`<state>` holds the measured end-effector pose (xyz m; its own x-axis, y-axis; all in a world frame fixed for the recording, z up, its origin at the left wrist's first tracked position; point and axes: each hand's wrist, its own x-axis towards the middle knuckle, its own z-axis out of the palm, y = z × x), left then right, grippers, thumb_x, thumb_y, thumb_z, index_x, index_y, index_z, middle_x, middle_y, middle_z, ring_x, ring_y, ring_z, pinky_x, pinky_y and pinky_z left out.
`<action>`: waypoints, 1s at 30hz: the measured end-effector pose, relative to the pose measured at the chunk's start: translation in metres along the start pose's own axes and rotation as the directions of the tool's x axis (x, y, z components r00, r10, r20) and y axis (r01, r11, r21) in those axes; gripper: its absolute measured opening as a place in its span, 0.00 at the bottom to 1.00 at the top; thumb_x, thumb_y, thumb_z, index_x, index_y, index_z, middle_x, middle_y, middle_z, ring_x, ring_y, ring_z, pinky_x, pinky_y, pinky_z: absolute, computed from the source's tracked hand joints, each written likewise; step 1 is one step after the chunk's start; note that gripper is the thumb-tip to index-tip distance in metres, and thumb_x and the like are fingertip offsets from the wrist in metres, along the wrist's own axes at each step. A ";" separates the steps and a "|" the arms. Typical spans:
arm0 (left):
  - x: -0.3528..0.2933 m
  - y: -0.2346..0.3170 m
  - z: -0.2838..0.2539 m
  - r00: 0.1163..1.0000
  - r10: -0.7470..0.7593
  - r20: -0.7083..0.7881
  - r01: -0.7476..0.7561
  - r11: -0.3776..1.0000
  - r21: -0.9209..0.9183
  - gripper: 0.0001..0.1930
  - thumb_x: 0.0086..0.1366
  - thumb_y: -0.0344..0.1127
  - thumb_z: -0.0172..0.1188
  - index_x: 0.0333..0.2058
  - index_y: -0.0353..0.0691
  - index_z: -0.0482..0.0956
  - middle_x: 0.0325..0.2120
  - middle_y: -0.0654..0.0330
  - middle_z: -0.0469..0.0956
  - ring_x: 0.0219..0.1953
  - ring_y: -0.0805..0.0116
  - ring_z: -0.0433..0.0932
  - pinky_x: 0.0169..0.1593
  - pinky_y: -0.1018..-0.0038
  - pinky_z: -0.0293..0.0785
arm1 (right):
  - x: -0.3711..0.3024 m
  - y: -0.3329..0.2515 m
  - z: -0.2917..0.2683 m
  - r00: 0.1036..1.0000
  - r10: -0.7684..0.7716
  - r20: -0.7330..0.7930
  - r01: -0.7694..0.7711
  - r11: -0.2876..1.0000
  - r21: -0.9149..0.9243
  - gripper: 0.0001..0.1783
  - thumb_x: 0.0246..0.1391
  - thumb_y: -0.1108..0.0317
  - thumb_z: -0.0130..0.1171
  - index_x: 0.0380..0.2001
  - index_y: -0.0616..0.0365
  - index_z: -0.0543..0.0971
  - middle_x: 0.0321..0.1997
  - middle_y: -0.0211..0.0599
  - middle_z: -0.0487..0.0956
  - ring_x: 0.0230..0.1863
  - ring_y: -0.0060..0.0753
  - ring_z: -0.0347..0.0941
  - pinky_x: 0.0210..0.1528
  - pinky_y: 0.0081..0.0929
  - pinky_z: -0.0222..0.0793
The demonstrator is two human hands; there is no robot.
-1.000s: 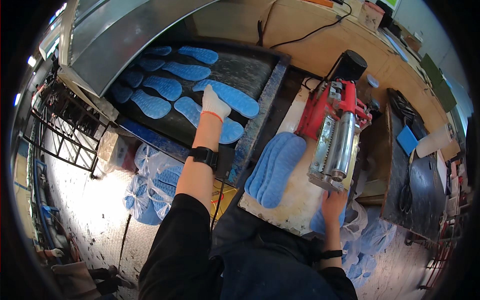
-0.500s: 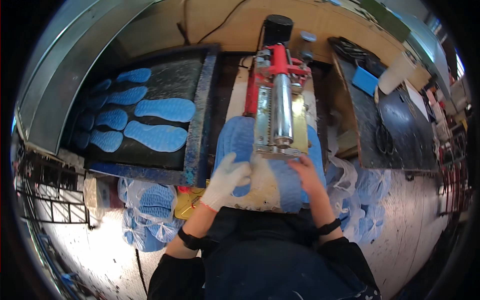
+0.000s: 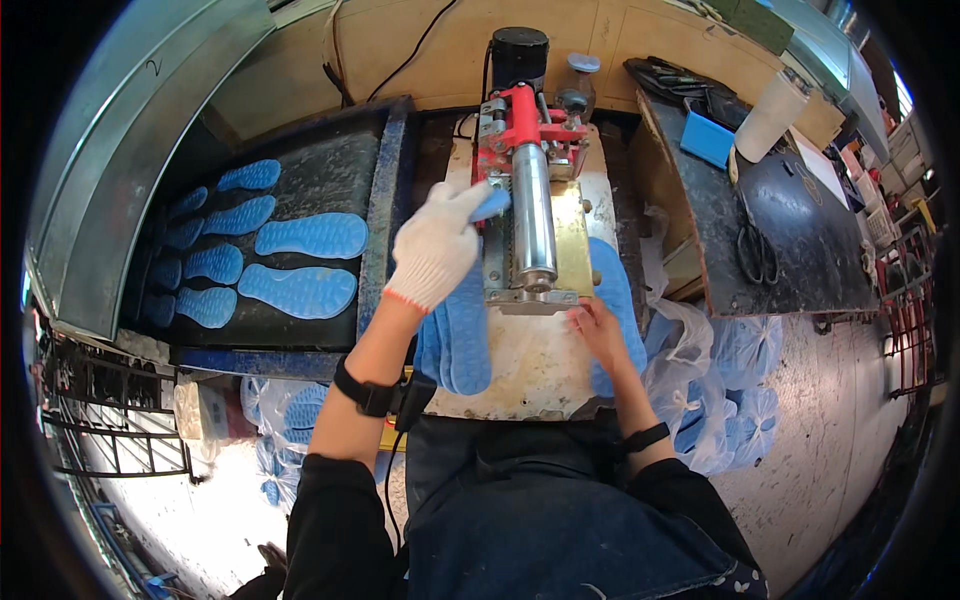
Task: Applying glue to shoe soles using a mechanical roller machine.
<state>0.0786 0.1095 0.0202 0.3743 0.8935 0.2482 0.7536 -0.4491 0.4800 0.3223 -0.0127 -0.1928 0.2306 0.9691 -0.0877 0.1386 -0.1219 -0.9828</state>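
My left hand [image 3: 436, 245], in a white knitted glove, is closed on a blue insole [image 3: 490, 204]; only one end of it shows past the fingers. It holds this at the left side of a red machine with a shiny metal roller [image 3: 535, 215]. My bare right hand [image 3: 598, 332] is at the machine's front right corner, its fingers slightly bent and apart with no object visible in them. Under that hand lie blue insoles [image 3: 622, 290] on the worn white board [image 3: 540, 385]. A fanned stack of blue insoles [image 3: 468, 345] rests on the board's left side.
To the left, a dark tray with a blue-stained frame [image 3: 385, 200] carries several blue insoles [image 3: 311, 235]. At right stands a black-topped table [image 3: 800, 270] with scissors [image 3: 757, 255], a blue box [image 3: 707, 137] and a white roll [image 3: 772, 115]. Bagged insoles [image 3: 745, 425] lie on the floor.
My left hand has risen from the stack to the machine's left side and now holds an insole. The blue piece at the board's front middle is gone from there. My right hand stays near the front corner.
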 end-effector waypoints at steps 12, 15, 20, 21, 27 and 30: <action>-0.005 0.015 -0.022 0.935 0.268 0.234 -0.296 0.951 0.093 0.21 0.53 0.23 0.44 0.46 0.39 0.76 0.36 0.50 0.76 0.36 0.52 0.76 0.41 0.63 0.72 | 0.002 0.011 -0.003 0.995 0.102 0.012 -0.102 0.995 0.021 0.17 0.61 0.70 0.50 0.51 0.64 0.70 0.37 0.34 0.80 0.35 0.23 0.75 0.39 0.21 0.71; -0.004 0.001 -0.027 0.936 0.183 0.302 0.013 0.837 -0.546 0.22 0.51 0.23 0.45 0.46 0.36 0.76 0.35 0.57 0.78 0.35 0.64 0.78 0.41 0.70 0.73 | 0.005 0.008 -0.006 0.996 0.080 0.035 -0.079 0.997 -0.016 0.16 0.61 0.70 0.50 0.51 0.64 0.70 0.36 0.34 0.80 0.34 0.22 0.75 0.38 0.20 0.71; -0.020 -0.023 -0.016 0.913 -0.195 0.358 0.405 0.320 -0.857 0.23 0.50 0.22 0.48 0.48 0.31 0.74 0.37 0.61 0.78 0.39 0.73 0.76 0.45 0.79 0.71 | 0.006 0.007 -0.013 0.989 0.098 0.107 -0.107 0.990 0.087 0.12 0.61 0.71 0.48 0.47 0.63 0.72 0.36 0.33 0.79 0.33 0.19 0.73 0.37 0.18 0.70; -0.020 -0.025 -0.014 0.934 -0.222 0.280 0.334 0.265 -0.905 0.23 0.51 0.22 0.48 0.49 0.32 0.74 0.38 0.60 0.78 0.40 0.73 0.75 0.46 0.78 0.71 | 0.007 0.006 -0.014 0.993 0.072 0.097 -0.079 0.995 0.067 0.12 0.61 0.71 0.48 0.47 0.63 0.72 0.36 0.33 0.79 0.33 0.19 0.73 0.37 0.18 0.70; -0.010 -0.011 0.011 0.969 -0.216 -0.117 -0.006 0.456 -0.890 0.19 0.67 0.33 0.51 0.55 0.33 0.67 0.48 0.60 0.74 0.50 0.71 0.71 0.56 0.75 0.64 | 0.006 0.000 -0.009 0.993 0.085 0.083 -0.089 0.995 0.048 0.11 0.61 0.72 0.48 0.45 0.62 0.72 0.36 0.33 0.79 0.34 0.19 0.73 0.37 0.18 0.70; -0.003 -0.002 0.026 0.979 -0.182 -0.093 -0.003 0.442 -0.897 0.20 0.67 0.36 0.51 0.54 0.30 0.68 0.49 0.57 0.73 0.51 0.69 0.70 0.57 0.75 0.62 | 0.004 -0.002 -0.010 0.993 0.099 0.065 -0.104 0.991 0.080 0.11 0.62 0.72 0.48 0.46 0.62 0.72 0.36 0.32 0.79 0.34 0.18 0.72 0.37 0.18 0.70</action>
<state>0.0896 0.1083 -0.0033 0.1791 0.9556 0.2341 -0.1528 -0.2081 0.9661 0.3329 -0.0114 -0.1899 0.1801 0.9641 -0.1951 0.0365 -0.2048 -0.9781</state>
